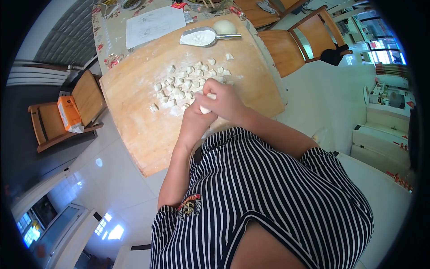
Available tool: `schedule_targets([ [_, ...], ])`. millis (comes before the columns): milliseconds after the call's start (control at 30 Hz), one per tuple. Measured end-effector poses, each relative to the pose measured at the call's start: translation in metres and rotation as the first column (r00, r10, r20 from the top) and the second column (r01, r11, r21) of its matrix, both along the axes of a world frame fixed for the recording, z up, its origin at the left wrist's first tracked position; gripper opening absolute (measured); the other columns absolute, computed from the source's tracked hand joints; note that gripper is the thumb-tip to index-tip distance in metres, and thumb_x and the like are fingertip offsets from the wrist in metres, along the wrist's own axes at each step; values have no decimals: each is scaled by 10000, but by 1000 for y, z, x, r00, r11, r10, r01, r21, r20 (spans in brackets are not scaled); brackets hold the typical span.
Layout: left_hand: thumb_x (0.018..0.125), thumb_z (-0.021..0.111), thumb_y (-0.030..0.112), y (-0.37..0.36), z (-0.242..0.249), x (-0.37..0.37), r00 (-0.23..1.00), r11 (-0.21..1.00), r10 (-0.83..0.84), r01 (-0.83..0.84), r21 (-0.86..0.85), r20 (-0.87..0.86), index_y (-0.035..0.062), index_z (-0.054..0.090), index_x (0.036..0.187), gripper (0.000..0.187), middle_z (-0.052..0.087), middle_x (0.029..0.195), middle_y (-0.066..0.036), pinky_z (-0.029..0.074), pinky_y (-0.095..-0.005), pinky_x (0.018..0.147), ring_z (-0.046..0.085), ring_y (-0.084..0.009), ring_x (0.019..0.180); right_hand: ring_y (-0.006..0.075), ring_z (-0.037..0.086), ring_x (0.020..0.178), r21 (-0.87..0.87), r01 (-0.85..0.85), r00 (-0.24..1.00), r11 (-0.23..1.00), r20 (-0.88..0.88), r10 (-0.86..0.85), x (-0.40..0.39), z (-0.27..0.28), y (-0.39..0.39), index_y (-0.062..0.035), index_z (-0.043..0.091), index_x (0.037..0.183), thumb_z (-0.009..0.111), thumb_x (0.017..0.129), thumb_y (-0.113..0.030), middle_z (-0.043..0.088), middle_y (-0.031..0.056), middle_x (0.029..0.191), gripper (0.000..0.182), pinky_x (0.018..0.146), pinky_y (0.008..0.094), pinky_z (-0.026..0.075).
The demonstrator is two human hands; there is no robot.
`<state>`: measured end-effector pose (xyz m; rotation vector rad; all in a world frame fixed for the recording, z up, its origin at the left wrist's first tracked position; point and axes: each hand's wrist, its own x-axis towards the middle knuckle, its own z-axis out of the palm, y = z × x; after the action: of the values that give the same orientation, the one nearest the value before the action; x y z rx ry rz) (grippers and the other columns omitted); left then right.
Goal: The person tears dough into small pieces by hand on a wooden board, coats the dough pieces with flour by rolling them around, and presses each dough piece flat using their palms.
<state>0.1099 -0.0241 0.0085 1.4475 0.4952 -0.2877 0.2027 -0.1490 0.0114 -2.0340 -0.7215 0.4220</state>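
Observation:
My left hand (pixel 195 122) and my right hand (pixel 225 101) are together over the near side of a floured wooden board (pixel 134 130). Both have their fingers closed around a piece of white dough (pixel 205 109), which shows between them; the rest of it is hidden by the fingers. Just beyond my hands, several small cut dough pieces (pixel 180 82) lie scattered on the board. A metal scoop (pixel 210 36) holding white flour (pixel 199 37) rests near the board's far edge, beside a round lump of dough (pixel 225 28).
Behind the board, a flowered tablecloth (pixel 102 31) carries a sheet of paper (pixel 154 26) and a bowl with chopsticks (pixel 208 5). A wooden chair (pixel 282 47) stands at the right. At the left, another chair (pixel 87 96) bears an orange packet (pixel 69 113).

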Motion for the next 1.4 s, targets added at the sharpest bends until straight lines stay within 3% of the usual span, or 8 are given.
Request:
schedule_targets([
  [167, 901, 772, 68, 9, 31, -14, 986, 996, 33, -46, 73, 166, 55, 651, 1062, 201, 629, 743, 27, 440, -223, 549, 561, -50, 624, 306, 722, 891, -187, 475, 880, 860, 97, -465, 73, -79, -44, -44, 652, 977, 712, 947, -243, 730, 157, 930, 210, 796, 413, 551],
  [367, 914, 740, -19, 42, 13, -21, 966, 967, 252, -250, -39, 51, 112, 554, 907, 227, 577, 739, 39, 361, -232, 472, 451, -43, 521, 362, 613, 1086, -215, 239, 953, 947, 239, -186, 88, -111, -94, -93, 629, 1068, 698, 919, -159, 643, 131, 1094, 177, 943, 444, 502],
  [567, 873, 769, 7, 34, 16, -16, 982, 977, 185, -181, -114, 27, 76, 605, 1367, 525, 616, 787, 23, 392, -223, 495, 497, -49, 574, 346, 631, 1040, -157, 236, 877, 959, 460, -141, 71, -90, -72, -67, 655, 1045, 717, 926, -179, 650, 139, 1057, 175, 919, 425, 517],
  [667, 849, 778, 7, 32, 9, -9, 999, 994, 41, -38, -105, 31, 95, 298, 1648, 936, 655, 992, -34, 435, -236, 535, 531, -71, 649, 345, 678, 897, 6, 20, 995, 1000, -100, -19, 33, -29, -28, -52, 655, 1044, 698, 968, -236, 685, 161, 984, 203, 815, 412, 538],
  [767, 839, 787, 9, 23, 9, 0, 998, 986, -12, 23, -165, 69, 65, 298, 1638, 939, 631, 1144, -52, 444, -253, 536, 551, -72, 693, 347, 696, 877, 94, -180, 962, 979, -192, 195, 2, 12, -1, -55, 648, 1054, 676, 986, -283, 706, 187, 976, 239, 784, 424, 539],
  [967, 871, 794, 91, 11, -8, -4, 984, 997, -38, 48, -56, 173, -3, 539, 1435, 626, 660, 1211, -92, 523, -296, 943, 635, -141, 1071, 374, 710, 863, -95, -59, 990, 994, -135, 46, -1, 6, 8, -71, 626, 1047, 674, 978, -325, 723, 182, 924, 267, 753, 450, 539],
  [1100, 879, 768, 117, 5, 10, 1, 997, 979, -1, 18, 201, -83, -56, 635, 1276, 452, 739, 984, -79, 542, -287, 841, 662, -126, 940, 355, 694, 762, 65, -102, 957, 993, 280, 80, -7, 7, 10, -56, 622, 990, 709, 958, -301, 706, 149, 830, 262, 692, 425, 542],
  [1400, 884, 807, 68, 23, 45, -36, 925, 964, 230, -260, 61, 303, 101, 603, 936, 213, 620, 735, 23, 455, -238, 530, 551, -37, 604, 355, 670, 743, -15, 362, 932, 932, -18, -362, 61, -68, -29, -48, 662, 965, 751, 907, -332, 702, 157, 829, 303, 697, 425, 534],
])
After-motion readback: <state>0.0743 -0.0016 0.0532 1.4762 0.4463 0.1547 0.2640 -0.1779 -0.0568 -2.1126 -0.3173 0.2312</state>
